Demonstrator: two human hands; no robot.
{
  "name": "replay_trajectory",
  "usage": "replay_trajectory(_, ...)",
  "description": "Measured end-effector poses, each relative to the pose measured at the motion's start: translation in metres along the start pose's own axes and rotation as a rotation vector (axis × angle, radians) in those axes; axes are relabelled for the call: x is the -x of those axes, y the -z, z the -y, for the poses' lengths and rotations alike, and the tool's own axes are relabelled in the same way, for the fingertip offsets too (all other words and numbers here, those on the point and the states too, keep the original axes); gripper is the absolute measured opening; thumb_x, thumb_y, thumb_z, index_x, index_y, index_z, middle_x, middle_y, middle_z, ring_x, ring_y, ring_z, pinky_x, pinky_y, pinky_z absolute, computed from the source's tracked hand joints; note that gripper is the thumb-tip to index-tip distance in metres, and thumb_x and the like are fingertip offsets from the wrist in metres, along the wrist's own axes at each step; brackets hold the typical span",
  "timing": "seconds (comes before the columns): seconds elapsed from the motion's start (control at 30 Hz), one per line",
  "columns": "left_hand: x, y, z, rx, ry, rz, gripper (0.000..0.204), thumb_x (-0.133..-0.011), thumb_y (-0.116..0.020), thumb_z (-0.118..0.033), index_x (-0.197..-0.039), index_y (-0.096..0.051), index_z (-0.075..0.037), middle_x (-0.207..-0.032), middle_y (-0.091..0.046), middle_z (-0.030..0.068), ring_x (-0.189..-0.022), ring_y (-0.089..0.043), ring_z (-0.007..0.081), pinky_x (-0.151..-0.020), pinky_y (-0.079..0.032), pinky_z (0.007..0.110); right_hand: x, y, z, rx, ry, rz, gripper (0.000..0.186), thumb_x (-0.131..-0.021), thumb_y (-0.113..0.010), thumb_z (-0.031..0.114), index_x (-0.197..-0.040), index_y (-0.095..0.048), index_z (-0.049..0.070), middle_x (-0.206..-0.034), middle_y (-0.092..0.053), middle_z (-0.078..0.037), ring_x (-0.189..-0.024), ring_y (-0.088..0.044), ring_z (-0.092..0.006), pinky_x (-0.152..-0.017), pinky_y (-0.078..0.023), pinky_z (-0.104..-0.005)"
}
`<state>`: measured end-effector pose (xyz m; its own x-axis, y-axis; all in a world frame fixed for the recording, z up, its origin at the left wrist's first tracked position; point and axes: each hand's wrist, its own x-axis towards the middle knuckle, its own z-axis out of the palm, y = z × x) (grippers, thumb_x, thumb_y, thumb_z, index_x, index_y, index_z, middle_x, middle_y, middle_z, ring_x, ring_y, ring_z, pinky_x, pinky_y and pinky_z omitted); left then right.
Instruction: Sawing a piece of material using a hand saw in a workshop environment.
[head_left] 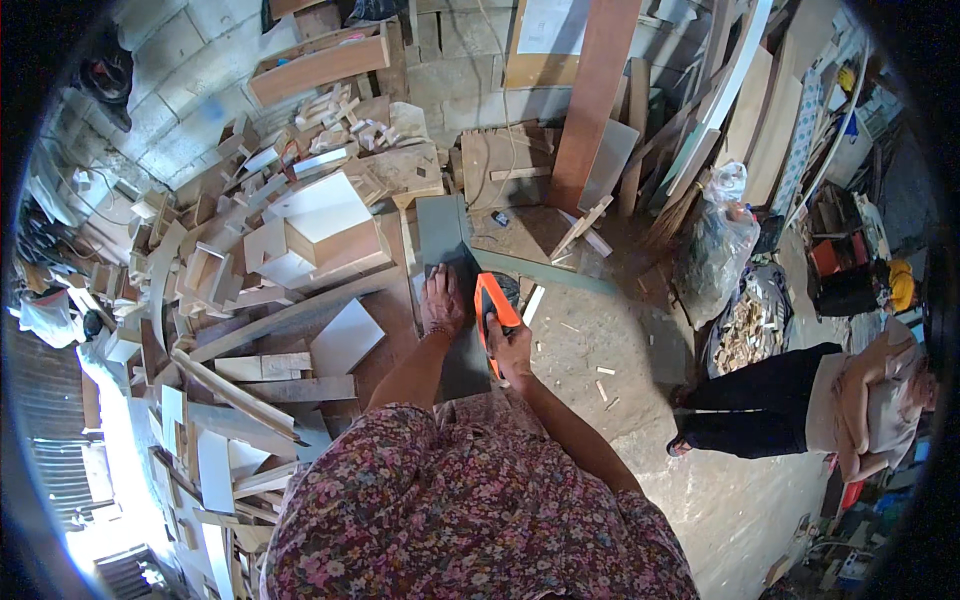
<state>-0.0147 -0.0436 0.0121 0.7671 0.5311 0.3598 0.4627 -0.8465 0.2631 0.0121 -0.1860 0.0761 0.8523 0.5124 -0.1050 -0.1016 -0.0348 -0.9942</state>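
Note:
My left hand [441,303] lies flat, fingers stretched, on a long grey-green board [443,222] that runs away from my body. Just right of it, my right hand [509,347] is closed around an orange-and-black hand tool [489,303] at the board's right edge. The tool's exact kind and its working end cannot be made out from here. From beside the tool, a narrow green-grey strip [555,272] reaches out to the right. A short white strip of wood [534,304] shows close to my right hand.
Wood offcuts and a white-topped box [318,207] crowd the left. Tall planks [597,100] lean on the block wall ahead. A broom [669,220] and a filled plastic bag [717,250] stand at right. Another person [800,400] stands further right. Wood scraps [605,371] litter the floor.

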Motion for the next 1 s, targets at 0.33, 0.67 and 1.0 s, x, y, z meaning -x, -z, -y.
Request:
replay_trajectory(0.33, -0.008, -0.034, 0.027, -0.324, 0.048, 0.122, 0.044, -0.076, -0.042, -0.019, -0.119, -0.042, -0.006, -0.108, -0.045, 0.0129, -0.103, -0.041, 0.0292, -0.083, -0.034, 0.039, -0.002, 0.0, 0.044, 0.329, 0.159, 0.076, 0.032, -0.079, -0.057, 0.03, -0.096, -0.051, 0.004, -0.059, -0.052, -0.016, -0.057, -0.054, -0.0314, -0.055, -0.042, -0.0363)
replay_trajectory(0.67, -0.026, -0.02, 0.011, -0.025, -0.021, 0.111, 0.041, -0.077, -0.041, -0.018, -0.113, -0.043, 0.001, -0.132, -0.031, 0.0132, -0.122, -0.029, 0.0275, -0.102, -0.021, 0.038, -0.005, -0.005, 0.018, 0.457, 0.226, -0.066, 0.032, -0.079, -0.057, 0.03, -0.098, -0.056, 0.004, -0.053, -0.052, -0.017, -0.048, -0.054, -0.0272, -0.049, -0.041, -0.0362)
replay_trajectory(1.0, -0.028, -0.017, 0.014, 0.026, 0.075, 0.071, 0.048, -0.078, -0.041, -0.018, -0.123, -0.036, -0.003, -0.131, -0.033, 0.0121, -0.121, -0.031, 0.0268, -0.1, -0.023, 0.037, 0.004, -0.004, 0.021, 0.433, 0.189, -0.01, 0.031, -0.078, -0.056, 0.028, -0.096, -0.051, 0.004, -0.063, -0.057, -0.022, -0.062, -0.058, -0.0372, -0.054, -0.045, -0.0419)
